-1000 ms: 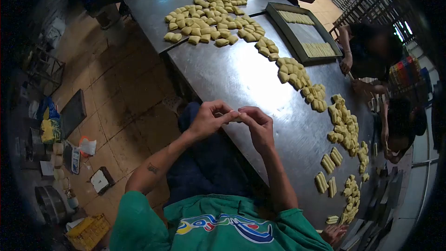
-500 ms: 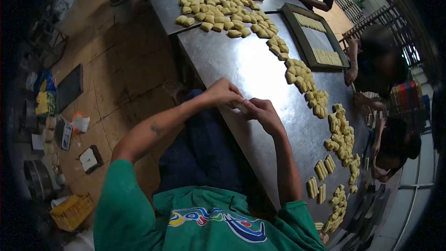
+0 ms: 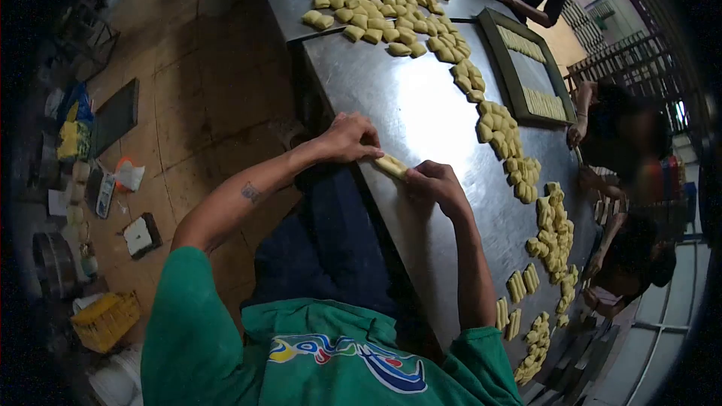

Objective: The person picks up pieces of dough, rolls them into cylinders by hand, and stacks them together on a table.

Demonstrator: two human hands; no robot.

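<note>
One pale yellow, finger-shaped dough stick [image 3: 392,166] spans the two separated hands, its far-left end pinched by the left hand [image 3: 348,137], its near-right end by the right hand [image 3: 440,183], above the shiny steel table [image 3: 421,105]. The right forearm hides some tabletop. Rightward lie four ridged dough pieces [image 3: 516,286]; farther, one dark rectangular metal tray [image 3: 514,84] holds two dough rows [image 3: 543,104].

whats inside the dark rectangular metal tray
The tray holds two rows of thin pale-yellow dough strips, one toward each end, with bare tray bottom between. The bottom directly beneath the strips is covered.
</note>
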